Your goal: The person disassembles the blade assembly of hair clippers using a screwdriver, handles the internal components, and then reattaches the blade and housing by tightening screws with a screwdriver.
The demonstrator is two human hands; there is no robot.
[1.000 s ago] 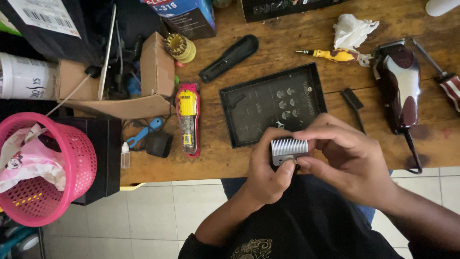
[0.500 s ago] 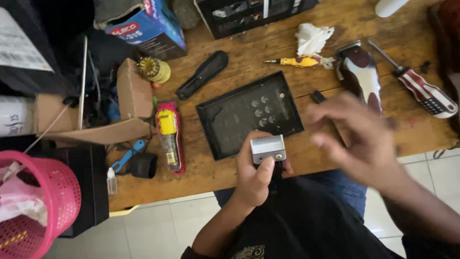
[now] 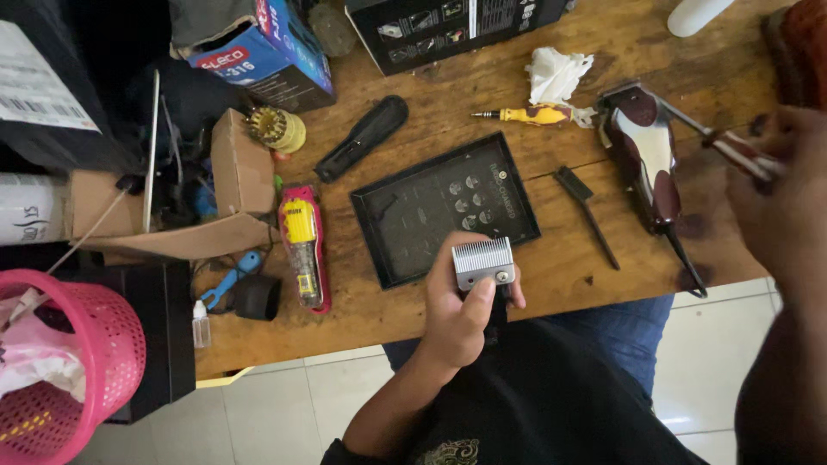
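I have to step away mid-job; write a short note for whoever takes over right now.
Left hand: holds the metal clipper blade above the table edge.
Right hand: blurred, at the red-handled screwdriver; grip unclear.
Maroon hair clipper lies on the table, black tray and small brush alongside.
Done: blade is off the clipper.
Left: blade not refitted.

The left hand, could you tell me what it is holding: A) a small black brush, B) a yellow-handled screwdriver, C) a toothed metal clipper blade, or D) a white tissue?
C: the left hand pinches a toothed metal clipper blade just over the near edge of the wooden table.
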